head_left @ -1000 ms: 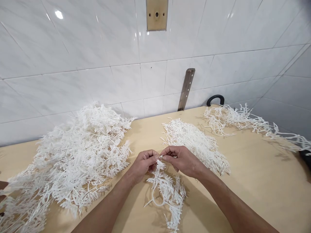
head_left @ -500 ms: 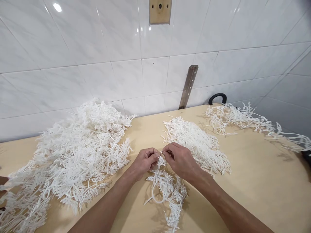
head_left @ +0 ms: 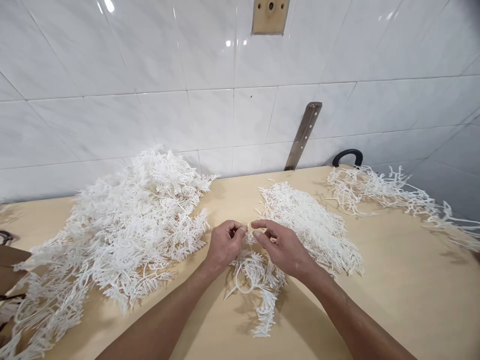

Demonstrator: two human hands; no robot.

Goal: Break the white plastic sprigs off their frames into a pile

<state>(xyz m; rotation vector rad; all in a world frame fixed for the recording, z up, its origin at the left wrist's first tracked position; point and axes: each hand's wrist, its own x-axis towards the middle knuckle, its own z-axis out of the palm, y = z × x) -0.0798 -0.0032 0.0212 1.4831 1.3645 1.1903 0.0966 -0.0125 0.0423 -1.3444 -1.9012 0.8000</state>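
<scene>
My left hand [head_left: 227, 244] pinches the upper end of a white branching plastic piece [head_left: 258, 277], which hangs down and lies on the table below both hands. Just to the right, my right hand [head_left: 284, 246] has its thumb and forefinger apart near the same end, and nothing shows clearly between them. A large heap of white feathery pieces [head_left: 138, 230] spreads out left of my hands. Beyond my right hand lies a flatter pile of thin white pieces [head_left: 307, 220].
Stringy white branches [head_left: 386, 190] lie at the back right beside a black curved handle [head_left: 348, 156]. A perforated metal strip [head_left: 303, 136] leans on the tiled wall [head_left: 157, 60]. A brown box-like object [head_left: 11, 267] stands at the left edge of the wooden table [head_left: 408, 280].
The view has turned slightly left. My right thumb and forefinger have opened and drawn a little away from my left fingertips. The upper part of the branching piece now shows less between my hands.
</scene>
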